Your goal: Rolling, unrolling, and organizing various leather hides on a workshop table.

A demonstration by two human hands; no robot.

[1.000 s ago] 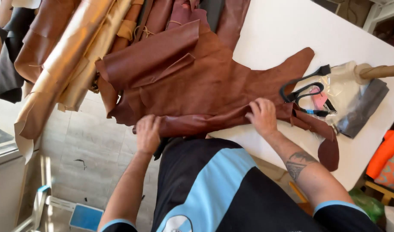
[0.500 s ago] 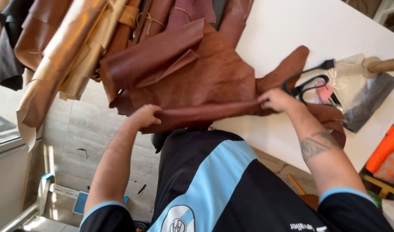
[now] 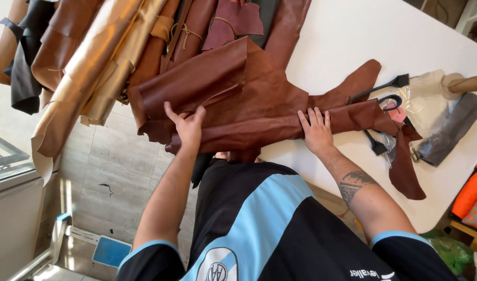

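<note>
A large reddish-brown leather hide [image 3: 259, 93] lies over the near edge of a white table [image 3: 342, 36]. Its near edge is folded over into a long roll. My left hand [image 3: 186, 127] presses flat on the left end of that roll, fingers spread, where the hide hangs past the table's end. My right hand [image 3: 315, 130] lies flat on the roll farther right, fingers together and pointing away from me. A narrow flap of the hide [image 3: 407, 166] trails to the right. Neither hand grips anything.
Several rolled hides in tan, gold, brown and black [image 3: 93, 67] hang off the table's left end. Black scissors [image 3: 387, 99], a clear plastic bag [image 3: 428, 99] and a grey leather piece [image 3: 449, 130] lie right of the hide. Orange fabric [image 3: 472, 187] sits far right; tiled floor [image 3: 108, 166] below.
Both hands lifted the hide's near edge, carried it away from me and folded it over. They now rest flat on the resulting roll instead of pinching the edge.
</note>
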